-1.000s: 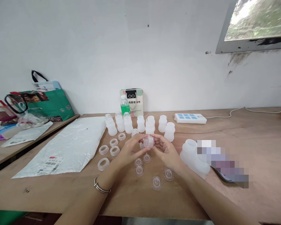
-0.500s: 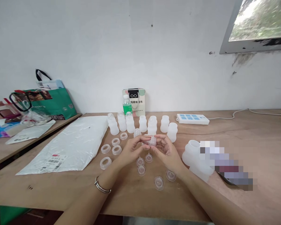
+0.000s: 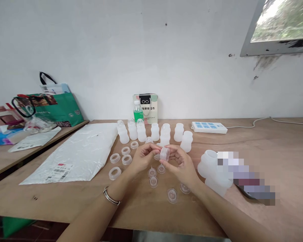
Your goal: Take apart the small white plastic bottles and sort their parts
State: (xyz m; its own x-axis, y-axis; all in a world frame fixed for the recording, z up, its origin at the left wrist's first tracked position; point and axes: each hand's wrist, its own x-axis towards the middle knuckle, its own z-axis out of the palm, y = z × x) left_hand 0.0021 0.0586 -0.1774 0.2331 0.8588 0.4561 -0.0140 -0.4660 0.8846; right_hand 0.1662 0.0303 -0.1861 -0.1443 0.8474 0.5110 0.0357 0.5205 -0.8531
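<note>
A clear ridged bottle collar [image 3: 164, 154] is held up over the table between my two hands. My right hand [image 3: 179, 163] grips it by its right side, thumb below and fingers above. My left hand [image 3: 144, 157] pinches at its left side; whether a nipple sits inside the collar I cannot make out. Below and between my wrists lie several clear silicone nipples [image 3: 172, 195]. Left of my left hand are several loose collars [image 3: 114, 173]. Behind stand several frosted baby bottles [image 3: 141, 134], some with clear caps on.
A white mailing bag [image 3: 75, 151] lies to the left. At the back are a green-labelled drink bottle [image 3: 137, 112], a paper bag [image 3: 151, 116] and a power strip [image 3: 209, 127]. More frosted bottles [image 3: 207, 164] lie at right beside a blurred-out object [image 3: 247, 178].
The collar has turned in my fingers so that its ridged side shows more toward me. My hands stay in nearly the same place; the view has shifted slightly.
</note>
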